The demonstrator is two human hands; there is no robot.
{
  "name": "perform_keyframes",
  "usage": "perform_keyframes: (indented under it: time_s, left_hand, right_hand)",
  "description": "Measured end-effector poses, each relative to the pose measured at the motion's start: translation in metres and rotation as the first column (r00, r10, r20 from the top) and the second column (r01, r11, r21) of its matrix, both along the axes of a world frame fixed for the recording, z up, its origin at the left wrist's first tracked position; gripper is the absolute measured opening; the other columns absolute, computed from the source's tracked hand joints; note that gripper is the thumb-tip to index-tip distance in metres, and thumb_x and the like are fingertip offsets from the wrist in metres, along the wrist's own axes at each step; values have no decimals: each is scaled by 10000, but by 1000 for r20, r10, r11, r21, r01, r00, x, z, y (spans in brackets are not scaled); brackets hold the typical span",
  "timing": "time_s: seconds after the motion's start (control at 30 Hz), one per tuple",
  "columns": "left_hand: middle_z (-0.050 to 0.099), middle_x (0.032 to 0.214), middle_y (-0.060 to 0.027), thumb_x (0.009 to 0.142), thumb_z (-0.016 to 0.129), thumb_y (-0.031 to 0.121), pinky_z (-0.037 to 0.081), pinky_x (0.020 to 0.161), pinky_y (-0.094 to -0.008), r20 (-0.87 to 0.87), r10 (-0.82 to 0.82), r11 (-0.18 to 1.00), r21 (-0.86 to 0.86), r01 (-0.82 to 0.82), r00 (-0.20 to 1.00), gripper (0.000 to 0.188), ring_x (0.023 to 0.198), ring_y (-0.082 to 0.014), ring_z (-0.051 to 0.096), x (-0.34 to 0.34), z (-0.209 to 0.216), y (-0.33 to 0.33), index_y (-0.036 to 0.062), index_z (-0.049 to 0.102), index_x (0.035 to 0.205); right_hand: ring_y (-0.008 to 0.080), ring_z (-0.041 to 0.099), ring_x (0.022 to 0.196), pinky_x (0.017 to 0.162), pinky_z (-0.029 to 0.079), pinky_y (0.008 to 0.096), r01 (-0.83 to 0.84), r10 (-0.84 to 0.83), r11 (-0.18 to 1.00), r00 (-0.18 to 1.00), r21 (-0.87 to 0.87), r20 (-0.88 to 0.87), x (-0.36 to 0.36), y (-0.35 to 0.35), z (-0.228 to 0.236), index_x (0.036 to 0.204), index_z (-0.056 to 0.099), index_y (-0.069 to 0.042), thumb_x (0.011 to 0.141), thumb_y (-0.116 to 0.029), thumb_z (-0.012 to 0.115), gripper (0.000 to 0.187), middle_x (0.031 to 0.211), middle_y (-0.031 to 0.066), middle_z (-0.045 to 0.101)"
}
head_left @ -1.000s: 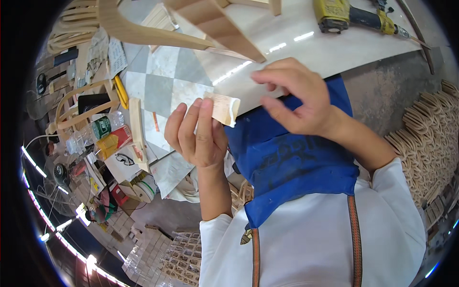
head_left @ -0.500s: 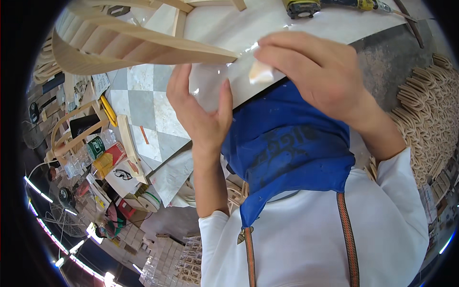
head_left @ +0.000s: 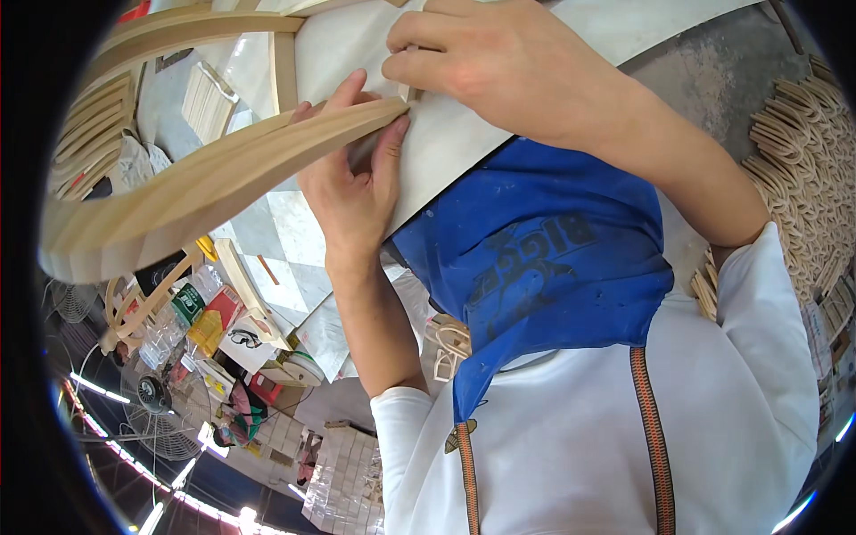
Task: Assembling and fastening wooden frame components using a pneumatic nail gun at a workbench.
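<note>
A long curved pale wood piece (head_left: 232, 174), part of a chair-like frame, sweeps from the left edge to a narrow end near the middle. My left hand (head_left: 352, 187) is closed around that narrow end, thumb on the near side and fingers behind. Just beyond the tip, my right hand (head_left: 499, 67) is bent over with its fingers pinched together. A small tan edge (head_left: 409, 92) shows under its fingertips; what it belongs to is mostly hidden. Beneath both hands lies a whitish sheet-covered table (head_left: 473, 134).
More wooden frame bars (head_left: 283, 71) stand at the top left. A stack of wood strips (head_left: 209, 98) lies beyond the curved piece. Bottles and packets (head_left: 201, 316) crowd the lower left, near a fan (head_left: 153, 394). Bundled curved wood parts (head_left: 798, 178) are piled at the right.
My left hand has taken hold of the curved piece's end. The frame has shifted lower and toward me in view. My right hand, with a small whitish-tan thing, has moved left to the tip.
</note>
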State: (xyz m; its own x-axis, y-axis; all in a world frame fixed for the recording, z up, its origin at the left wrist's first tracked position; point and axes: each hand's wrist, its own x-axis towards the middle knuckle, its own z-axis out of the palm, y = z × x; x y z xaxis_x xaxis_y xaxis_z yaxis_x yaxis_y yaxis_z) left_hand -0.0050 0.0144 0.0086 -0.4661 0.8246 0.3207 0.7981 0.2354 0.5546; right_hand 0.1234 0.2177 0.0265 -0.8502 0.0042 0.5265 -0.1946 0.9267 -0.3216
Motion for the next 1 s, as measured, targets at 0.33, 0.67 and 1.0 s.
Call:
perform_keyframes:
  time_s: [0.33,0.67,1.0]
  left_hand:
    - [784,1003,-35,825,887,36,474,1114,-413,188,-43,996,85,27,981,524,970,-198,700,2,-1,5,58,733,1325]
    - [775,1142,-92,805,901,4,568,848,-305,319,-27,984,176,-32,947,407,971,-209,684,-1,-11,2,40,755,1184]
    - [785,1081,-8,792,906,20,474,1017,-340,246,-68,989,142,33,967,305,944,-165,665,-6,-9,7,97,774,1056]
  right_hand:
    - [237,619,877,752,561,314,-138,137,990,987,-10,-84,-17,2,-30,975,643,-57,949,-118,625,69,978,105,595]
    - [237,611,844,704,561,310,-177,184,981,977,-78,103,-18,3,-26,939,648,-46,951,-120,628,78,938,103,603]
    - [240,604,843,699,556,310,-193,191,968,981,-159,-24,-24,5,-38,946,639,-36,957,-110,616,77,946,107,602]
